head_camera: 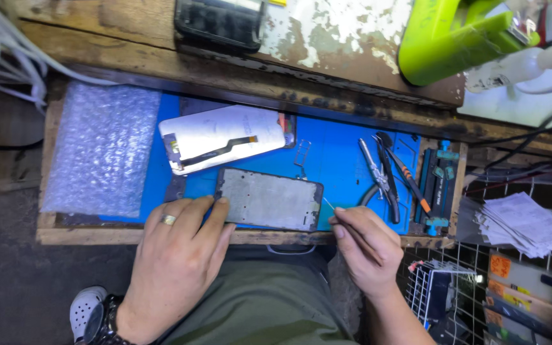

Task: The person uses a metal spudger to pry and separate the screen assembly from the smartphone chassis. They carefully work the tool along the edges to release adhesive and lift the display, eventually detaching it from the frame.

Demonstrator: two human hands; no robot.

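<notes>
A blue repair mat (340, 163) is covering your worn wooden bench at centre frame. Your left hand (177, 246), fingers spread, is pinning the bare phone frame (269, 199) at lower centre, while your right hand (365, 243) is pinching a thin probe (328, 205) at its edge. The white screen panel (225, 137) is already lying apart above, so refitting is looking undone.

Matt grey, seemingly metal phone frame (269, 199) on smooth blue mat (337, 160), rough wood bench (161, 38).

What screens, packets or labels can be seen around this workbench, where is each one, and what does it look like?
Phone frame: mid-mat, grey rectangle, left hand steadying it.
Detached screen: behind it, white back, dark ribbon cable.
Bubble wrap: left, clear sheet.
Paper slips: right, white stack.
Boxed goods: lower right, orange labels.
Right hand: holds a thin tool.
</notes>
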